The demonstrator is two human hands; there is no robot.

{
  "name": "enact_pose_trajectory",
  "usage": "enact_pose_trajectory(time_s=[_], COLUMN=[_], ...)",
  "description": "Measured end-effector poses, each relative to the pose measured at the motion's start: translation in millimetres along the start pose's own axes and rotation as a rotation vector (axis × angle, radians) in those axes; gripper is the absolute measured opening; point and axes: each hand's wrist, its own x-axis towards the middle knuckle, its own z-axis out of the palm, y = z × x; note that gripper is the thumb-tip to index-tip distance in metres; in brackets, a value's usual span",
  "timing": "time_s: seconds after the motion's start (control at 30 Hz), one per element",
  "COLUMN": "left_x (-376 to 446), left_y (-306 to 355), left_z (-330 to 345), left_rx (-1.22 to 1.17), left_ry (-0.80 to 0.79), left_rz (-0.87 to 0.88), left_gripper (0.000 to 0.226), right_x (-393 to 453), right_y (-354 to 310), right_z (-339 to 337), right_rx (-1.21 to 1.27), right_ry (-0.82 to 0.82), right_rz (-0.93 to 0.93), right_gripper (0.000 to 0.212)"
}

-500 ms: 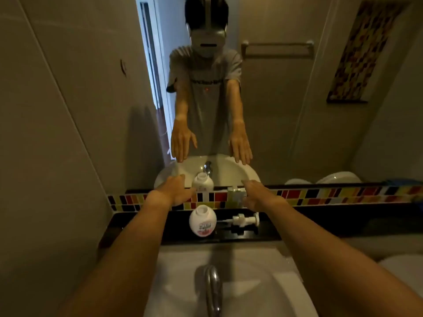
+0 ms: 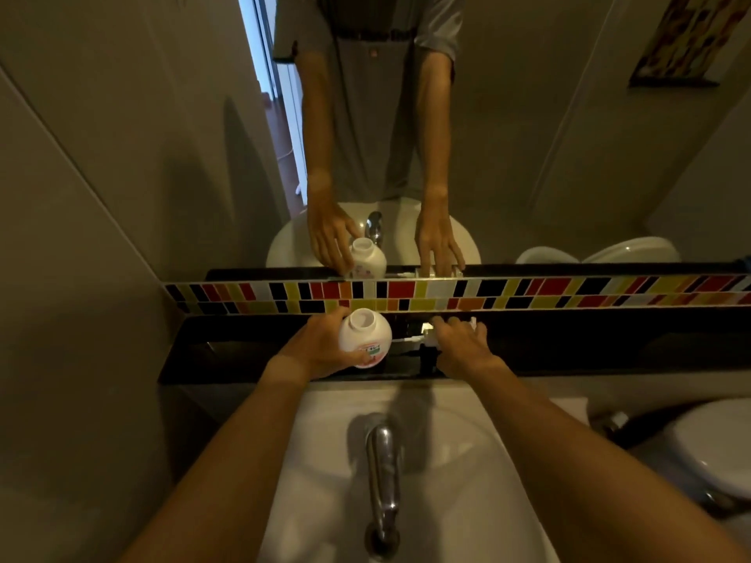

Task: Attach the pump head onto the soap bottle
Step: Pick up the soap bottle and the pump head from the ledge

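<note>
The white soap bottle [image 2: 364, 334], round with an open neck and a red and green label, stands on the black ledge [image 2: 227, 351] behind the sink. My left hand [image 2: 321, 347] wraps around its left side and front. The white pump head [image 2: 428, 333] lies on the ledge just right of the bottle, its thin tube pointing left. My right hand [image 2: 461, 343] lies over the pump head with fingers curled down on it, hiding most of it; whether the fingers have closed on it I cannot tell.
A white sink [image 2: 447, 461] with a chrome tap [image 2: 382, 473] sits below the ledge. A strip of coloured tiles [image 2: 569, 292] and a mirror [image 2: 528, 136] rise behind it. A white toilet [image 2: 715, 449] is at the right, a grey wall [image 2: 81, 237] close on the left.
Both hands have come down from above the ledge. The left hand has taken hold of the bottle and the right hand has landed on the pump head. The view has tilted downward.
</note>
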Motion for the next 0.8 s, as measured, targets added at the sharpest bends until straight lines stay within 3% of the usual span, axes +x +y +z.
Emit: enact_pose_trajectory(time_s=[0.23, 0.47, 0.6, 0.8], left_x=[-7.5, -27.1, -44.3, -67.3], left_y=[-11.9, -7.8, 0.4, 25.7], left_z=[27.1, 12.1, 4.7, 5.8], left_rx=[-0.122, -0.034, 0.054, 0.091], left_ry=[0.118, 0.255, 0.303, 0.229], left_rz=[-0.031, -0.024, -0.002, 0.009], left_gripper=[0.073, 0.07, 0.073, 0.074], right_x=[-5.4, -22.6, -41.2, -69.9], right_y=[9.1, 13.1, 7.3, -12.2], right_z=[8.7, -27.1, -46.6, -61.8], right_rx=[-0.113, 0.308, 0.247, 0.062], right_ry=[0.032, 0.162, 0.265, 0.349], right_rz=[-0.048, -0.025, -0.092, -0.199], right_gripper=[0.059, 0.05, 0.051, 0.05])
